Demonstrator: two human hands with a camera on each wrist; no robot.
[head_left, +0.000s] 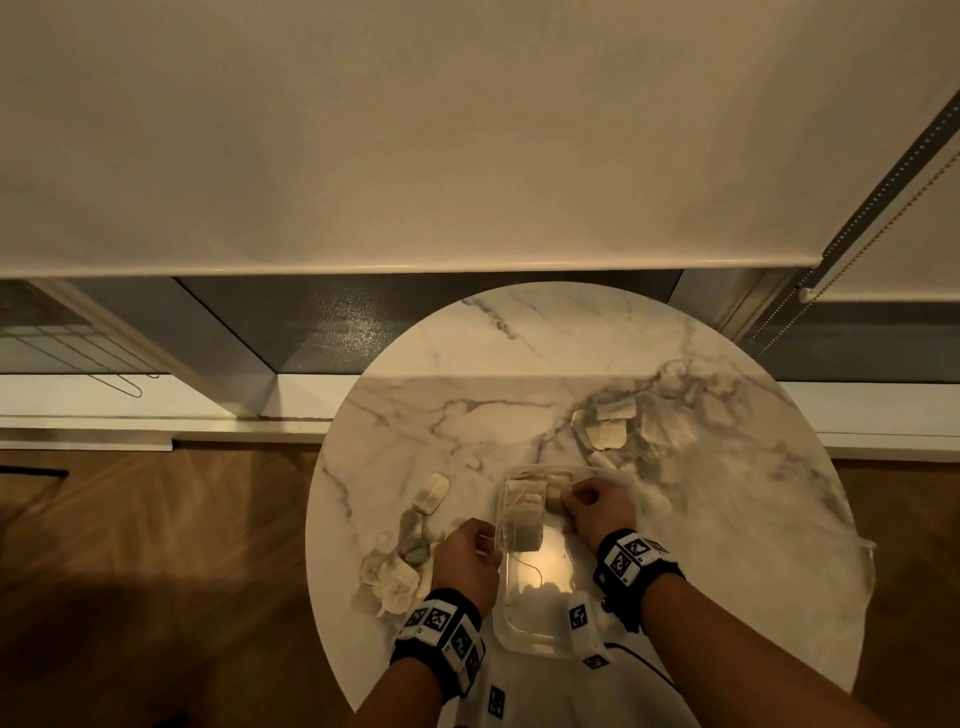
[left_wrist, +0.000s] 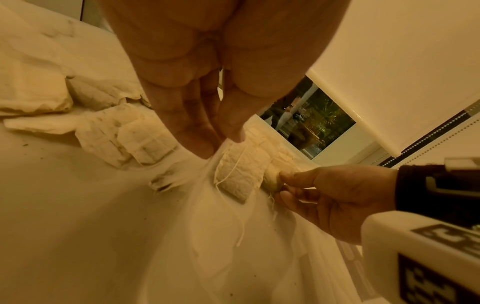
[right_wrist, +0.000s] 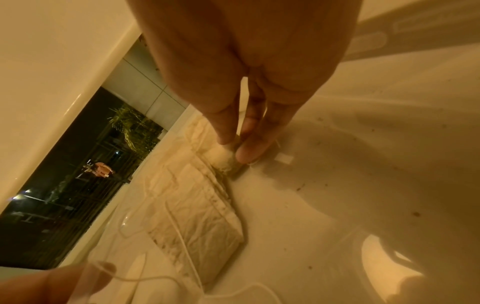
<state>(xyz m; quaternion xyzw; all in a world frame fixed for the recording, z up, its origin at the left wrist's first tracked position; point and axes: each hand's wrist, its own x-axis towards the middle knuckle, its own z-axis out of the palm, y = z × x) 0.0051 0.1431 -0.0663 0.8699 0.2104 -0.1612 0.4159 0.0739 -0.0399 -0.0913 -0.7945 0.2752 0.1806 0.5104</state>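
Your right hand (head_left: 597, 506) reaches into the far right corner of the clear container (head_left: 524, 636), where thumb and fingertips close together on a tea bag (left_wrist: 272, 179) and pinch it by its upper edge. That tea bag touches the container floor and leans against the flat bags (head_left: 524, 514) just to its left. Its long axis runs from the table's near edge toward the far edge, parallel to the container's long walls. Which end carries its string you cannot tell.

Your left hand (head_left: 465, 558) clamps the container's left wall, thumb and fingers pressed on the clear plastic near its middle. The container lies close to the near edge of the round marble table (head_left: 571, 343), long axis pointing away from you.

A pile of loose bags (head_left: 395, 577) lies by the table's left edge, just beside your left hand. More bags (head_left: 608, 428) lie beyond the container, toward the far right edge
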